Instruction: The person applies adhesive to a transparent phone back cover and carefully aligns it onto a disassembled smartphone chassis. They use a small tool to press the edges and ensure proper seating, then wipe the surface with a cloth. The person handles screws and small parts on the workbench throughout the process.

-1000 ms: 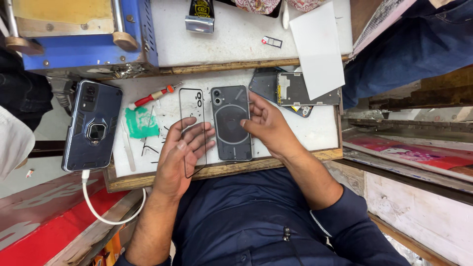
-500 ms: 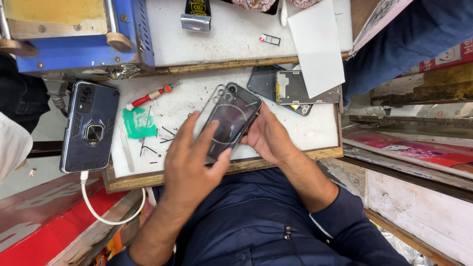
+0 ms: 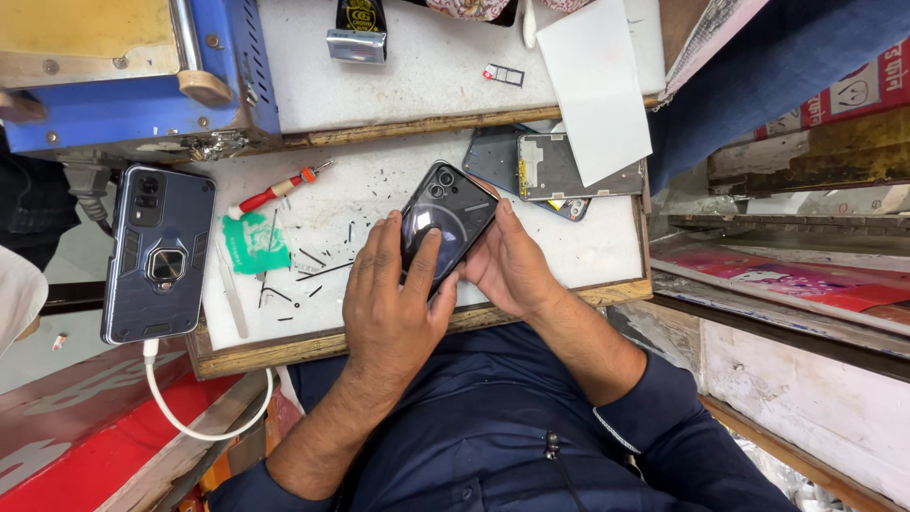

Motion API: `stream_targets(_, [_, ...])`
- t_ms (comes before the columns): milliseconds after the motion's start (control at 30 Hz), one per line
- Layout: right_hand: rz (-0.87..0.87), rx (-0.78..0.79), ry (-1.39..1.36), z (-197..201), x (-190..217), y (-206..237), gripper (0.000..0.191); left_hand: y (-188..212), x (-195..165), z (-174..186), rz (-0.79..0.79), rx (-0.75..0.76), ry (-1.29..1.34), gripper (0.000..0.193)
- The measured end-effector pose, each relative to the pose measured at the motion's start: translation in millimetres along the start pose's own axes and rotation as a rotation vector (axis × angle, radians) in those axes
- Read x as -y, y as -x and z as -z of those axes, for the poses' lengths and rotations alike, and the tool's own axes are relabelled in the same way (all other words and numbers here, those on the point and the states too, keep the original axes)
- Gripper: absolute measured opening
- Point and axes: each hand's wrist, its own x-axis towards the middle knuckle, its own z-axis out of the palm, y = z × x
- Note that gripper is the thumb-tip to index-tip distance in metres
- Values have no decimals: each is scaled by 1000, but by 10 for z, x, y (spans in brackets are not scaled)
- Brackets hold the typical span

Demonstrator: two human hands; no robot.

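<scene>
Both my hands hold a black phone (image 3: 455,210) with a see-through back and two camera lenses, tilted above the white work tray (image 3: 588,256). My left hand (image 3: 393,303) lies over the phone's near end, fingers spread across its back. My right hand (image 3: 512,265) grips the phone's right edge from beneath, thumb along its side.
A dark blue phone in a ring-holder case (image 3: 159,251) lies at left with a white cable (image 3: 190,417) plugged in. A red-handled screwdriver (image 3: 275,190), a green patch (image 3: 254,244) and several small screws lie on the tray. Opened phone parts (image 3: 550,171), white sheet (image 3: 597,90), blue machine (image 3: 133,76) behind.
The phone went from lying flat on the tray beside a clear case to being picked up and tilted in both hands; the clear case is no longer seen apart from it.
</scene>
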Motion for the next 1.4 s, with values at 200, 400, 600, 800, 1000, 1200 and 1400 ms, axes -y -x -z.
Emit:
stream_targets(200, [36,76,-27,10,3,-1,66,20,11,-36,-8,-3,1,61])
stream_targets(400, [18,-11,18,-4,9,22,67,52,11,-36,-27,-1,-16,60])
stream_targets(600, [17,-50,102,22,-27,25,59,56,1,-34,-28,7,-19,60])
stream_targets(800, [9,-81,28,57,-50,45,57,114,118,20,168,-100,293,50])
stream_targets(1000, [5,-45,26,55,-43,47,57,210,294,50,602,160,780,21])
stream_targets(1200, [-8,-62,37,79,-36,62,56,258,265,1,534,94,754,18])
stream_targets(1400, [-10,-51,97,76,-58,84,43,248,210,33,505,68,720,17])
